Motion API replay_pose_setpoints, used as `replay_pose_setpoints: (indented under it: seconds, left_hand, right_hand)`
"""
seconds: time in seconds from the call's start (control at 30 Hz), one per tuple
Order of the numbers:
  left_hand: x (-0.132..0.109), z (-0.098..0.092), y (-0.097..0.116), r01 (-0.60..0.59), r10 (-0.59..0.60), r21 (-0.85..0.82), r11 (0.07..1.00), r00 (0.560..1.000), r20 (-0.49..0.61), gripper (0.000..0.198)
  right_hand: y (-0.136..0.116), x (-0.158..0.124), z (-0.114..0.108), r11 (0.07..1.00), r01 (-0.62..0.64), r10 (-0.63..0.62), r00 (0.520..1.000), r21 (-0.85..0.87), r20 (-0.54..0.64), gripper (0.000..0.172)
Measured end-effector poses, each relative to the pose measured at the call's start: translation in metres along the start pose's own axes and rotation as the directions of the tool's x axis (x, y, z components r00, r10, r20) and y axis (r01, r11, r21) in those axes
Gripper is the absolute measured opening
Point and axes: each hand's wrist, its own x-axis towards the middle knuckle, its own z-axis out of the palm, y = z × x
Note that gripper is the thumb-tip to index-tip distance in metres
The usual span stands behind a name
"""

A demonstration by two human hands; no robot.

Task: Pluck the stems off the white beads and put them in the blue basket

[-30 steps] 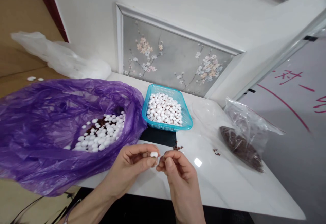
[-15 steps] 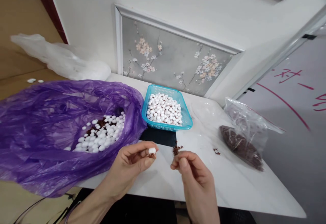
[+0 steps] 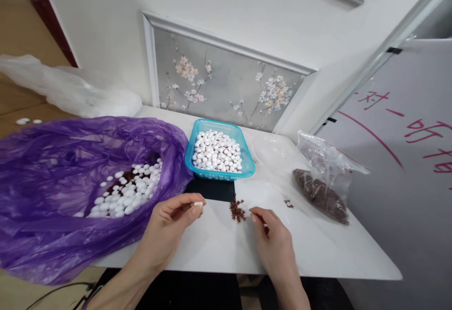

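My left hand (image 3: 174, 225) pinches a small white ball (image 3: 198, 203) between thumb and fingertips, above the table's front part. The fingers cover most of the ball. My right hand (image 3: 273, 234) is closed in a pinch just right of a small pile of reddish-brown spiky bits (image 3: 238, 210); whatever its fingertips hold is too small to tell. Behind the hands stands a light-blue plastic basket (image 3: 249, 171) full of white balls with brown bits on them. To the left, an open purple plastic bag (image 3: 70, 159) holds loose white balls (image 3: 129, 197) and more brown bits.
A clear zip bag of brown material (image 3: 321, 192) lies at the table's right, near a few stray brown bits (image 3: 288, 203). A dark flat piece (image 3: 212, 190) is in front of the basket. A whiteboard (image 3: 406, 126) stands at the right, and a white translucent bag (image 3: 81, 93) lies behind the purple one.
My right hand has drawn back from the brown pile, which now shows fully. My left hand keeps its white ball, now turned and more covered. The view has shifted slightly right.
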Motion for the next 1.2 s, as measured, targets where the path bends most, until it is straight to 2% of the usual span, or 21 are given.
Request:
replay_pose_setpoints:
  seconds: [0.07,0.13,0.2,0.23,0.33,0.4,0.5,0.57,0.67,0.73,0.8,0.87,0.93,1.0,1.13,1.17,1.2]
  left_hand:
    - [0.009,0.009,0.010,-0.036,0.038,0.119,0.992,0.999,-0.019,0.017]
    - [0.025,0.021,0.021,-0.156,0.164,0.303,0.940,0.986,-0.002,0.025]
    - [0.045,0.033,0.031,-0.307,0.322,0.509,0.804,0.945,0.060,0.033]
    - [0.055,0.037,0.034,-0.338,0.363,0.566,0.752,0.929,0.072,0.036]
    - [0.078,0.041,0.041,-0.368,0.396,0.674,0.640,0.910,0.121,0.049]
    - [0.082,0.035,0.047,-0.368,0.392,0.741,0.562,0.907,0.154,0.052]
    - [0.076,0.007,0.064,-0.319,0.362,0.841,0.437,0.918,0.160,0.043]
    - [0.071,-0.025,0.078,-0.251,0.322,0.906,0.340,0.937,0.138,0.037]
    - [0.066,-0.081,0.094,-0.107,0.257,0.978,0.180,0.965,0.058,0.034]
    - [0.063,-0.115,0.095,-0.024,0.207,0.995,0.092,0.978,0.005,0.032]
    - [0.061,-0.138,0.089,0.016,0.165,0.999,0.036,0.986,-0.022,0.033]
    - [0.059,-0.150,0.081,0.026,0.145,1.000,0.009,0.989,-0.027,0.035]
    - [0.058,-0.152,0.075,0.022,0.149,1.000,0.005,0.989,-0.022,0.033]
    - [0.057,-0.148,0.074,0.015,0.173,1.000,0.016,0.985,-0.018,0.031]
    - [0.049,-0.134,0.086,0.016,0.274,0.998,0.061,0.961,-0.032,0.024]
    - [0.045,-0.129,0.089,0.017,0.303,0.996,0.087,0.952,-0.042,0.023]
    - [0.040,-0.123,0.090,0.009,0.325,0.988,0.155,0.944,-0.060,0.023]
  right_hand:
    - [-0.004,0.009,0.002,0.998,0.016,-0.015,1.000,-0.061,0.024,0.029]
    - [-0.009,0.020,0.004,0.995,0.030,-0.026,0.999,-0.093,0.045,0.030]
    - [-0.011,0.030,0.007,0.991,0.044,-0.035,0.997,-0.130,0.072,0.027]
    - [-0.012,0.034,0.009,0.988,0.050,-0.038,0.996,-0.146,0.084,0.024]
    - [-0.010,0.039,0.015,0.983,0.065,-0.048,0.994,-0.171,0.102,0.020]
    - [-0.007,0.038,0.018,0.983,0.069,-0.053,0.994,-0.169,0.098,0.020]
    - [0.000,0.033,0.018,0.986,0.066,-0.054,0.995,-0.151,0.082,0.020]
    - [0.004,0.031,0.018,0.988,0.051,-0.043,0.997,-0.144,0.059,0.020]
    - [0.008,0.030,0.020,0.992,0.015,-0.015,1.000,-0.125,0.005,0.021]
    - [0.008,0.031,0.022,0.997,0.026,-0.030,0.998,-0.073,-0.057,0.022]
    - [0.004,0.031,0.023,0.998,0.069,-0.068,0.988,0.003,-0.140,0.024]
    - [-0.005,0.028,0.022,0.990,0.103,-0.083,0.976,0.094,-0.200,0.026]
    - [-0.017,0.022,0.019,0.974,0.092,-0.052,0.981,0.209,-0.189,0.024]
    - [-0.032,0.015,0.014,0.932,0.066,-0.023,0.992,0.357,-0.122,0.019]
    - [-0.056,0.002,0.009,0.807,0.049,-0.049,0.999,0.589,-0.016,0.013]
    - [-0.060,0.000,0.009,0.781,0.044,-0.051,0.999,0.623,-0.007,0.012]
    - [-0.064,-0.001,0.009,0.758,0.035,-0.051,0.999,0.651,0.005,0.011]
